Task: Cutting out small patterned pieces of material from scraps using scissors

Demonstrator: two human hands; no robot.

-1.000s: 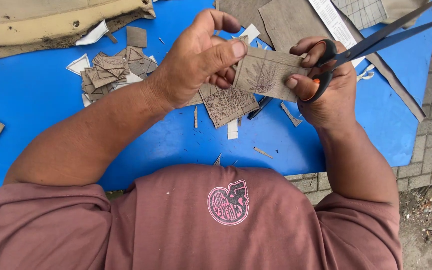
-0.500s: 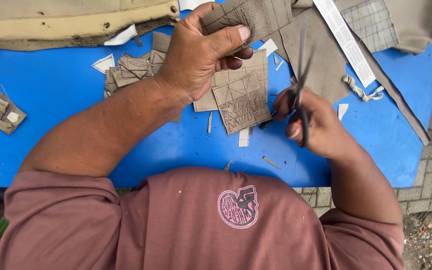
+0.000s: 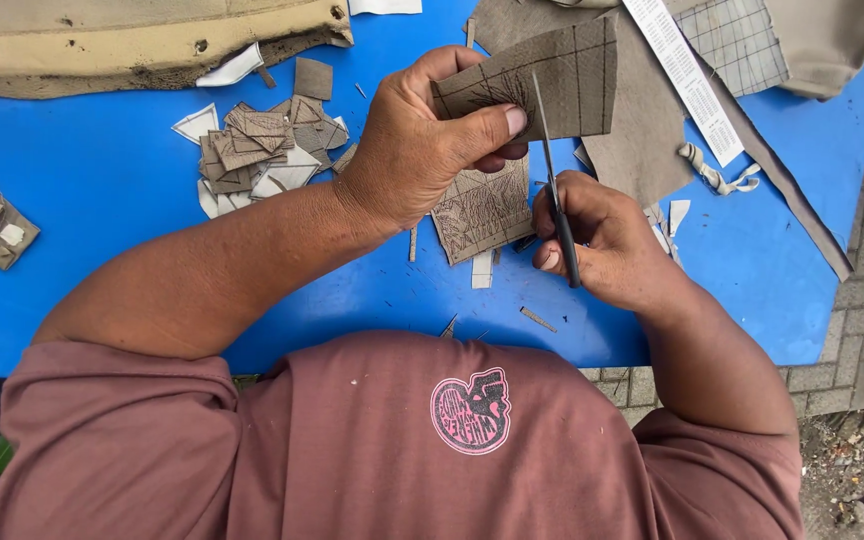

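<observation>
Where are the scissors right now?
In the head view the scissors are just right of centre, held upright in the right hand, blades against the brown fabric piece that the left hand holds.

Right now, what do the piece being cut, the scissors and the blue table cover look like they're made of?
The piece in the left hand: probably grey-brown fabric or faux leather, matte, with ruled grid lines. The scissors in the right hand: thin dark blades, likely metal. The blue cover: smooth and faintly glossy, probably plastic sheet.
</observation>
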